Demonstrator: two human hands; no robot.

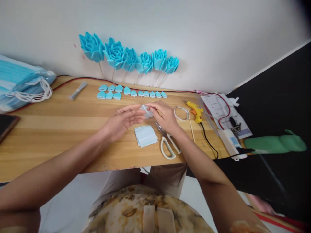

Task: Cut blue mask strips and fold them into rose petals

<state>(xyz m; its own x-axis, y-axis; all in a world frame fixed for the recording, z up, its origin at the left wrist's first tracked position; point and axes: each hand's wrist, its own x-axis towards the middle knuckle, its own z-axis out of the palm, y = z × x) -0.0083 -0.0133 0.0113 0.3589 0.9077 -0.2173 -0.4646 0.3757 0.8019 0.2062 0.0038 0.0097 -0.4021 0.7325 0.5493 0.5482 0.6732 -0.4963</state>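
Over the middle of the table, a small pale grey-white piece of mask fabric [147,112] is between my two hands. My right hand [164,116] pinches its right side with thumb and forefinger. My left hand [127,119] has its fingers nearly straight, with the tips at the piece's left edge; the exact grip there is partly hidden. Just below lies a stack of pale blue fabric squares [146,135]. Scissors [167,149] with white handles rest beside the stack, partly under my right wrist. Beyond my hands stand rows of small folded blue petals [126,91].
Several blue flowers [130,60] on sticks lean against the wall. On the left are bagged face masks [21,84], a phone [7,126] and a bundle of thin strips [78,90]. Right: wire coil [181,113], stick [191,129], yellow glue gun [195,111], power strip [232,144], green bottle [272,144].
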